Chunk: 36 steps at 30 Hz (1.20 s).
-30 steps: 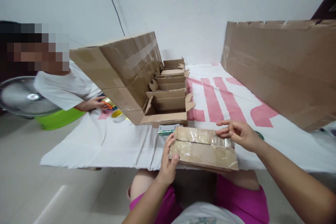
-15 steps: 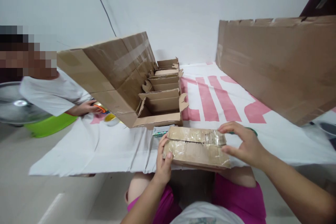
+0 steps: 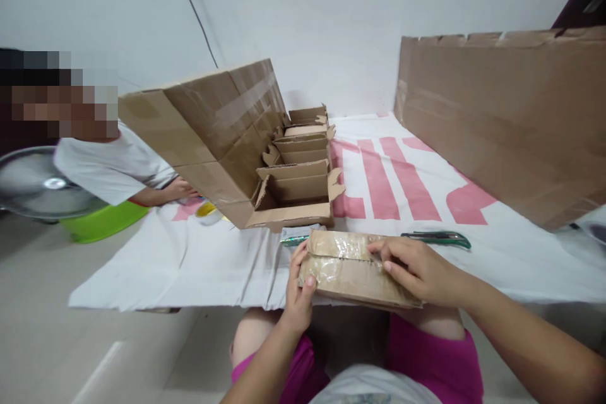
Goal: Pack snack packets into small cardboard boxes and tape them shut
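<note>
One small taped box (image 3: pixel 331 273) sits at the lower centre of the frame, at the near edge of the white-covered surface (image 3: pixel 189 271), gripped at its left end by the left hand (image 3: pixel 299 297), thumb on the near face and fingers around the corner, as it was half a second ago. What has changed is the right hand (image 3: pixel 419 267): it was spread around the box's right end and has now slid inward over the top, fingers bent at the lengthwise seam, thumb and index finger a little apart; whether they pinch any tape, I cannot tell. That shift suggests the work now centres on the taped seam, with the left hand steadying. It also leaves the green utility knife (image 3: pixel 440 239), mostly hidden then, in plainer sight right of centre, lying untouched beyond the right hand.
</note>
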{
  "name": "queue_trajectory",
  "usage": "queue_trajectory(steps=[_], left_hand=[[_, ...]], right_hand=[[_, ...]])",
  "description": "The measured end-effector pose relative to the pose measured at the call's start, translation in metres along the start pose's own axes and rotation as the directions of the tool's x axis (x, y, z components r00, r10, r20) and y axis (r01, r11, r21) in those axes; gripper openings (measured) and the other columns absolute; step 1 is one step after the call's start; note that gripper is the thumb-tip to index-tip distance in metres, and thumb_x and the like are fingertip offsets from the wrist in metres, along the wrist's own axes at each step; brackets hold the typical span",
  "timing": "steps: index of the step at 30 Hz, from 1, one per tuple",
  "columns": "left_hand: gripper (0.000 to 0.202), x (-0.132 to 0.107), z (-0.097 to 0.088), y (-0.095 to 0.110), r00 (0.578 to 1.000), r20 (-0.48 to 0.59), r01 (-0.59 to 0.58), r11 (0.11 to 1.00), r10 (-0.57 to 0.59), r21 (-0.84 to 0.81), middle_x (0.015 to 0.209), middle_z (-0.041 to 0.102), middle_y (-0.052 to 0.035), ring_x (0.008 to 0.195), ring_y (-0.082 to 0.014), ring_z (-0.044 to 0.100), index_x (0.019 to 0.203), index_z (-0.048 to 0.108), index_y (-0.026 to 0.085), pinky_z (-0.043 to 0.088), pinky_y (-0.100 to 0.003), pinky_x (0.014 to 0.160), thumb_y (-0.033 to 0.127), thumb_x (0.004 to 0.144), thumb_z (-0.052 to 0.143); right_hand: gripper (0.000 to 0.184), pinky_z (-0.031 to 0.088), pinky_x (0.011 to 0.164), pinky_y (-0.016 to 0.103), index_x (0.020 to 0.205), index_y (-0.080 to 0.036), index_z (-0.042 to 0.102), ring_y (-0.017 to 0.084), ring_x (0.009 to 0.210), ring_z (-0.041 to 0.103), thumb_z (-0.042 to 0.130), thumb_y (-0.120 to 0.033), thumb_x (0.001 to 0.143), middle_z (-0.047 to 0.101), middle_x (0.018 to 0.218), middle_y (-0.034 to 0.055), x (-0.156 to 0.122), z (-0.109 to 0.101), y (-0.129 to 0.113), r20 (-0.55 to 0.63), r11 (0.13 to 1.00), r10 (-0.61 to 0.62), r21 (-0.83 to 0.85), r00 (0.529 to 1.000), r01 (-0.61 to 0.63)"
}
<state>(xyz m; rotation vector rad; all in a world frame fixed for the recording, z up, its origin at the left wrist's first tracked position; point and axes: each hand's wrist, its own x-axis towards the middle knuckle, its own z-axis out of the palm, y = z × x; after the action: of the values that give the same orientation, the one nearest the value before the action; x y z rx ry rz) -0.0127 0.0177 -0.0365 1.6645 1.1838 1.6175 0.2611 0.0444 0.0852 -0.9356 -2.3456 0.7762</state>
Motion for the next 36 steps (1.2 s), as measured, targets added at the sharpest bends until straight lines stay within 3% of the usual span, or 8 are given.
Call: queue_trajectory(steps=[8, 17, 26, 30, 33, 36], left_hand=[[0.042, -0.003, -0.001, -0.005, 1.0, 0.005, 0.021, 1.0, -0.02, -0.016, 0.148, 0.038, -0.013, 0.138, -0.0296, 0.035, 0.128, 0.05, 0.023, 0.028, -0.051, 0.112, 0.044, 0.092, 0.049], [0.043, -0.001, -0.001, 0.0, 0.999, 0.002, 0.046, 0.999, -0.046, -0.006, 0.146, 0.041, -0.0144, 0.137, -0.0309, 0.037, 0.125, 0.052, 0.022, 0.03, -0.051, 0.111, 0.048, 0.091, 0.049], [0.043, -0.002, -0.001, -0.003, 0.999, -0.002, 0.033, 0.999, -0.033, -0.021, 0.147, 0.04, -0.0136, 0.138, -0.031, 0.036, 0.125, 0.052, 0.023, 0.029, -0.051, 0.112, 0.048, 0.09, 0.05], [0.044, 0.0, -0.001, -0.001, 0.998, 0.003, 0.066, 0.998, -0.066, -0.01, 0.146, 0.041, -0.014, 0.138, -0.0314, 0.036, 0.126, 0.052, 0.022, 0.028, -0.052, 0.112, 0.048, 0.09, 0.05], [0.045, 0.001, -0.001, 0.0, 0.997, 0.0, 0.083, 0.996, -0.083, -0.021, 0.145, 0.042, -0.0139, 0.137, -0.0313, 0.038, 0.126, 0.052, 0.022, 0.029, -0.052, 0.112, 0.048, 0.09, 0.05], [0.045, 0.001, -0.001, 0.0, 0.996, -0.011, 0.086, 0.996, -0.086, -0.019, 0.145, 0.042, -0.0137, 0.137, -0.0311, 0.037, 0.126, 0.052, 0.022, 0.029, -0.051, 0.113, 0.049, 0.09, 0.051]], right_hand=[[0.024, 0.048, 0.082, 0.036, 0.074, -0.023, 0.044, 0.027, 0.111, 0.062, 0.045, -0.036, 0.094, 0.07, 0.099, 0.009, 0.004, -0.006, 0.018, 0.031, 0.958, 0.062, 0.279, 0.998, -0.068], [0.028, 0.046, 0.088, 0.041, 0.074, -0.023, 0.044, 0.028, 0.113, 0.06, 0.048, -0.044, 0.092, 0.068, 0.094, 0.0092, 0.005, -0.008, 0.028, 0.077, 0.905, 0.074, 0.413, 0.994, -0.1], [0.033, 0.042, 0.094, 0.048, 0.072, -0.022, 0.043, 0.032, 0.121, 0.056, 0.057, -0.049, 0.086, 0.068, 0.115, 0.0166, 0.008, -0.014, 0.03, 0.138, 0.783, 0.142, 0.591, 0.98, -0.197], [0.036, 0.032, 0.106, 0.052, 0.068, -0.022, 0.043, 0.031, 0.132, 0.045, 0.059, -0.049, 0.085, 0.067, 0.12, 0.0159, 0.007, -0.013, 0.034, 0.172, 0.719, 0.066, 0.675, 0.983, -0.166], [0.036, 0.03, 0.107, 0.053, 0.067, -0.022, 0.043, 0.032, 0.132, 0.045, 0.06, -0.049, 0.084, 0.067, 0.122, 0.0158, 0.003, -0.009, 0.038, 0.106, 0.694, 0.095, 0.706, 0.99, -0.143], [0.037, 0.041, 0.098, 0.052, 0.069, -0.022, 0.046, 0.032, 0.117, 0.058, 0.06, -0.052, 0.083, 0.068, 0.117, 0.0159, -0.01, -0.012, 0.037, -0.019, 0.758, 0.166, 0.642, 0.986, -0.115]])
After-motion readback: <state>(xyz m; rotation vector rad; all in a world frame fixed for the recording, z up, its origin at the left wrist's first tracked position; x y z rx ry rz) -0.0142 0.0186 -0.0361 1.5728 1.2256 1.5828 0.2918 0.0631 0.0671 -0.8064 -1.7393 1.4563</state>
